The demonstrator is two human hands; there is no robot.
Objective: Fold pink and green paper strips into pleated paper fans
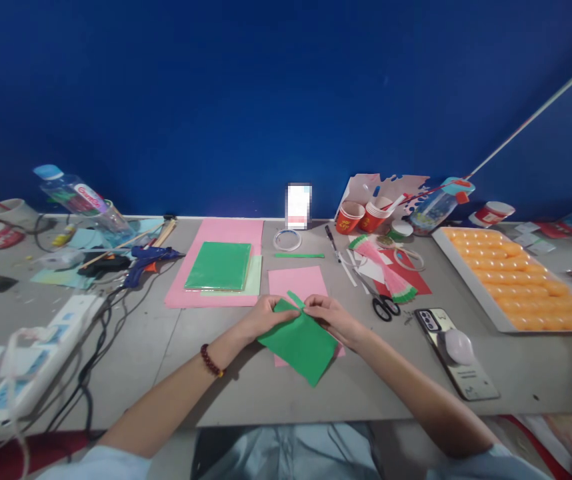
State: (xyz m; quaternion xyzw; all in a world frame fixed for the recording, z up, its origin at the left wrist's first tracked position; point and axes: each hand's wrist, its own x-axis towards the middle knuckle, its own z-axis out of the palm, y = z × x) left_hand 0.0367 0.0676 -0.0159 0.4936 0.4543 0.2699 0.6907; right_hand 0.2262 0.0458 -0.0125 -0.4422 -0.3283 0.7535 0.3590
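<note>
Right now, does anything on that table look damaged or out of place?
Yes: the pale card standing behind the red paper cups has a ragged, holed edge, as if torn or cut. The blue-capped bottle at far left also seems to lean, though lens distortion may exaggerate that.

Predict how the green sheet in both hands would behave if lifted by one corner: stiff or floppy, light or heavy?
The green sheet looks thin, so it is probably light for its size. Its broad part looks flat beyond the fingers, suggesting mild stiffness, though the pink sheet beneath may support it. Being thin, it might bend from one corner.
</note>
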